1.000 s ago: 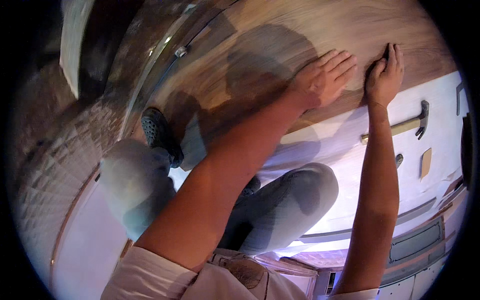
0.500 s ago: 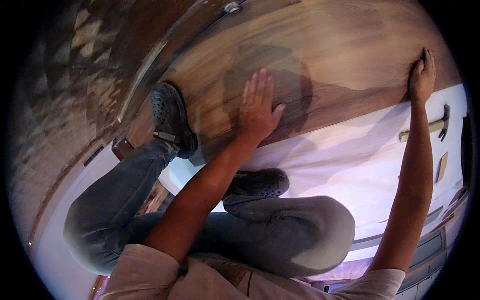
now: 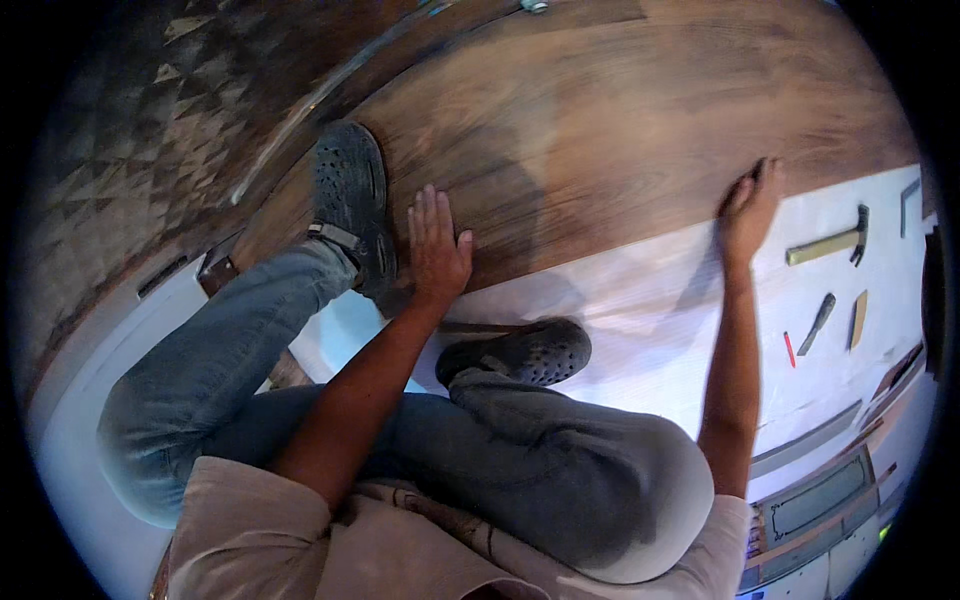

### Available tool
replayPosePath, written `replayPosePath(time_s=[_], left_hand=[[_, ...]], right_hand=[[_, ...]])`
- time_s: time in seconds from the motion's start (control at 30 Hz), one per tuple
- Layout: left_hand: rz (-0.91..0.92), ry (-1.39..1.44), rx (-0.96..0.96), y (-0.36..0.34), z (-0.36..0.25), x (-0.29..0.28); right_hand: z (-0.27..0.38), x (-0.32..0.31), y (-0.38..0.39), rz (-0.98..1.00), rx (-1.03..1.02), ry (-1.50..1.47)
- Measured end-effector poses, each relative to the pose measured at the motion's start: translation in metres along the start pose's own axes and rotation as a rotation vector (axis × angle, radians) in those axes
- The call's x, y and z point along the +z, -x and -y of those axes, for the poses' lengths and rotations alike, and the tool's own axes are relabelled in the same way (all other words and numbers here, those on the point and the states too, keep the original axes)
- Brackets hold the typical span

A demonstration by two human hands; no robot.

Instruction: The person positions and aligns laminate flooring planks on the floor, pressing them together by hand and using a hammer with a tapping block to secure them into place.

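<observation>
I crouch over brown wood-look floor planks [image 3: 620, 120] laid beside white underlay sheet [image 3: 640, 330]. My left hand [image 3: 436, 250] lies flat, fingers apart, on the plank surface near its edge, next to my dark perforated clog [image 3: 350, 200]. My right hand [image 3: 748, 205] presses on the plank's edge where it meets the underlay, fingers curled against the edge. Neither hand holds anything. My other clog [image 3: 520, 352] rests on the underlay, under my knee in grey-blue jeans.
On the underlay to the right lie a hammer with a pale handle [image 3: 830, 243], a dark-handled tool [image 3: 816, 322], a small wood block [image 3: 859, 318] and a red pencil [image 3: 789, 349]. Patterned dark tile [image 3: 150, 170] borders the planks at left. Trim pieces lie at lower right.
The view has swung and my hands have spread apart: the left hand slid back toward my foot, the right hand stayed on the plank edge farther out.
</observation>
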State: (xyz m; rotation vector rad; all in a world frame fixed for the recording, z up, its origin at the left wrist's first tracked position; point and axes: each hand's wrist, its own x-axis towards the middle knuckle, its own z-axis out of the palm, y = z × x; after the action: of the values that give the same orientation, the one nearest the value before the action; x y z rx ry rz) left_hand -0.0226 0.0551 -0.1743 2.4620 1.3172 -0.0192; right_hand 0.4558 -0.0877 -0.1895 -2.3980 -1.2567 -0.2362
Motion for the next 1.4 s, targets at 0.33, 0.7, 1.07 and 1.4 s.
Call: replayPosePath(time_s=[0.33,0.7,1.07,1.4], left_hand=[[-0.02,0.033,0.542,-0.099,-0.123,0.01],[0.064,-0.053,0.913,-0.221,-0.386,0.081],[0.015,0.008,0.899,-0.298,-0.57,0.115],[0.084,-0.014,0.874,-0.314,-0.576,0.117]], right_hand=[[0.082,-0.066,0.132,0.177,0.161,-0.131],[-0.133,-0.15,0.22,-0.231,0.738,0.369],[-0.125,-0.156,0.212,-0.186,0.899,0.287],[-0.172,-0.152,0.048,-0.14,1.512,-0.24]])
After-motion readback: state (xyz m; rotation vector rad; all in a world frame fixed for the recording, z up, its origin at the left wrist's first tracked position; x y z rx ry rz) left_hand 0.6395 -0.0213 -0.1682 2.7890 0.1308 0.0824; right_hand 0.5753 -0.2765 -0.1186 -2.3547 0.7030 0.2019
